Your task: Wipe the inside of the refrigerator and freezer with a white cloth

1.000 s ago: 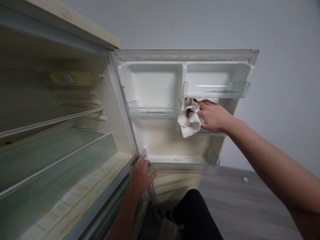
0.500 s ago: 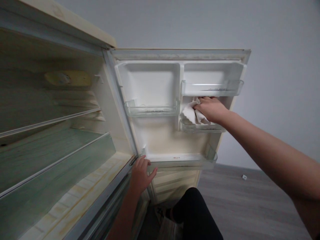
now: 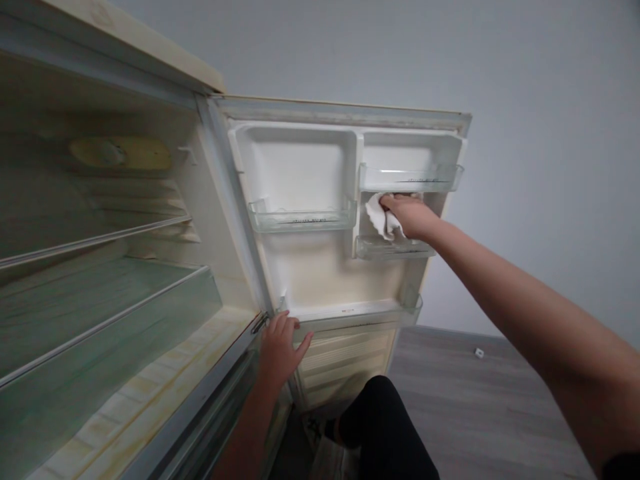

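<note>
Right hand (image 3: 409,215) is curled over a bunched white cloth (image 3: 379,215), just above the middle bin (image 3: 383,251) on the fridge door (image 3: 320,270) — I'd spread it flatter for corners. Left hand (image 3: 280,348) is half open, seemingly empty, near the hinge (image 3: 260,323).

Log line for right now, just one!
right hand: holds white wipe between two bins | left hand: holds nothing, near lowest bin, contact unclear | fridge door: open

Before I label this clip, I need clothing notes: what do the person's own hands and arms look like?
The left hand and right hand are ungloved, with no rings visible; both forearms are bare. A dark patch at the right arm may be a sleeve.
</note>
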Tool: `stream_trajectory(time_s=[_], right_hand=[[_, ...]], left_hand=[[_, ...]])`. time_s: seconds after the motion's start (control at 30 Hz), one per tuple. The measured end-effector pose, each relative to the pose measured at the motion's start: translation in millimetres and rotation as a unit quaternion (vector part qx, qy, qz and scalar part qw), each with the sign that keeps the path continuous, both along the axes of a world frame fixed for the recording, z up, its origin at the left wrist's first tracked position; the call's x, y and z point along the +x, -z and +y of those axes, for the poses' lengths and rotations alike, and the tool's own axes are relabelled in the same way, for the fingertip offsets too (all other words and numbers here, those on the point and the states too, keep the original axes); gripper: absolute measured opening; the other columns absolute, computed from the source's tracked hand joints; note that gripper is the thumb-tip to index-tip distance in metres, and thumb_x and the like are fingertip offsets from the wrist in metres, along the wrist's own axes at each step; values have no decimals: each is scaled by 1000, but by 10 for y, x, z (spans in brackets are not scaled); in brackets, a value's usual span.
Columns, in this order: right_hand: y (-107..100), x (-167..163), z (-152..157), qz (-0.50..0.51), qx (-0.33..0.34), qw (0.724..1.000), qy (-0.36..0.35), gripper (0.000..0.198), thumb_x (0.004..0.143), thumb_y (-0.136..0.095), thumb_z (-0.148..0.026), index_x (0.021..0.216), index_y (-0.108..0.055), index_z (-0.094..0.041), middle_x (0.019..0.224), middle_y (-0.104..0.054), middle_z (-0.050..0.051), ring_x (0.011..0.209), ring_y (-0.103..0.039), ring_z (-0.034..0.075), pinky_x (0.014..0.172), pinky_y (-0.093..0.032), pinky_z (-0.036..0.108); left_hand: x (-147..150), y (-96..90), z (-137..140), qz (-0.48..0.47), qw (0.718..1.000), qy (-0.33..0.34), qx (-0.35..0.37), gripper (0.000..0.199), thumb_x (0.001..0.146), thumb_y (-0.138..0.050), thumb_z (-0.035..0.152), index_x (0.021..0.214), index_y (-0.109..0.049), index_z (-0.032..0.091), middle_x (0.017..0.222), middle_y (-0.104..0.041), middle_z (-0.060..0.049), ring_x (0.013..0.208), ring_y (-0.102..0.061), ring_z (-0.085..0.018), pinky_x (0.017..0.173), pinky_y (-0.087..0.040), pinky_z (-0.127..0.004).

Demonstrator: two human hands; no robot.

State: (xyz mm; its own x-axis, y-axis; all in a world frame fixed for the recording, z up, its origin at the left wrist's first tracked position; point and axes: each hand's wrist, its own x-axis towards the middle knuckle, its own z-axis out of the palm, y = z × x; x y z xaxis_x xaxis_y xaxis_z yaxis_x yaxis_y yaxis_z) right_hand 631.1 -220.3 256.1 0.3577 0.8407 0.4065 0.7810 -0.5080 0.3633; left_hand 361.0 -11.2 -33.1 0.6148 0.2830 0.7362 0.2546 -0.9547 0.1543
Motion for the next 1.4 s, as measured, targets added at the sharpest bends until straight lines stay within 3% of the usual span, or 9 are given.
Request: stream_trajectory(time_s=[0.2,0.43,0.63,0.77,0.9,1.03,1.2,1.3,1.4], right_hand=[[96,-66,381,45,10,991,-129,38,79,-57,-18,115,-66,-12,123,-67,19,107,-63,31,93,-45,36],[-141,51,250,210,-43,942,-259,22,78,-59,-26,90,-71,-12,87,-72,7,80,-62,21,78,-45,28],[7,-28,283,258,-111,920,-272,28,92,-53,-33,105,-71,-16,111,-71,9,95,-63,21,85,-44,28],[92,6,173,244,-75,921,-293,28,97,-49,-33,103,-69,-14,105,-68,11,92,-60,20,84,-43,29],[165,-182,-100,177,15,917,-356,19,94,-52,-28,91,-65,-14,95,-62,9,85,-56,19,79,-43,30],[398,-463,-239,85,59,923,-372,15,91,-56,-28,90,-65,-16,111,-58,15,102,-54,26,90,-44,40],[698,-561,-220,15,76,917,-391,39,88,-61,-56,82,-65,-18,129,-52,17,122,-47,34,107,-34,53],[812,-552,-176,9,139,924,-356,37,96,-56,-51,84,-66,-18,128,-56,15,115,-52,29,98,-40,44],[914,-565,-125,-42,198,943,-263,31,100,-53,-41,116,-65,-16,121,-62,14,103,-56,26,83,-40,38]], left_hand=[[-4,19,12,7,1000,-6,7,23,88,-64,42,92,-53,23,105,-67,-14,117,-60,-35,94,-51,-51],[-30,9,66,19,1000,-1,17,25,89,-66,42,92,-52,22,107,-65,-14,117,-60,-34,96,-51,-49],[-42,-3,133,14,1000,20,16,25,88,-68,40,92,-50,23,100,-64,-11,118,-59,-34,98,-51,-50],[-52,-14,159,13,999,31,15,26,88,-68,40,93,-50,23,98,-64,-10,118,-59,-33,98,-51,-49],[-60,-23,173,8,999,33,17,25,88,-68,40,92,-50,23,95,-64,-9,117,-59,-33,98,-51,-49],[-70,-39,181,9,999,36,14,23,88,-67,39,92,-51,23,93,-64,-8,118,-60,-33,98,-51,-49],[-80,-56,185,16,999,36,12,24,88,-66,40,93,-50,23,93,-64,-8,118,-59,-34,98,-51,-52],[-76,-44,195,16,999,33,14,24,88,-66,41,92,-50,23,95,-64,-9,118,-59,-34,97,-52,-52],[-69,-28,205,17,999,34,16,25,88,-66,42,92,-50,23,97,-64,-10,117,-60,-34,97,-52,-52]])
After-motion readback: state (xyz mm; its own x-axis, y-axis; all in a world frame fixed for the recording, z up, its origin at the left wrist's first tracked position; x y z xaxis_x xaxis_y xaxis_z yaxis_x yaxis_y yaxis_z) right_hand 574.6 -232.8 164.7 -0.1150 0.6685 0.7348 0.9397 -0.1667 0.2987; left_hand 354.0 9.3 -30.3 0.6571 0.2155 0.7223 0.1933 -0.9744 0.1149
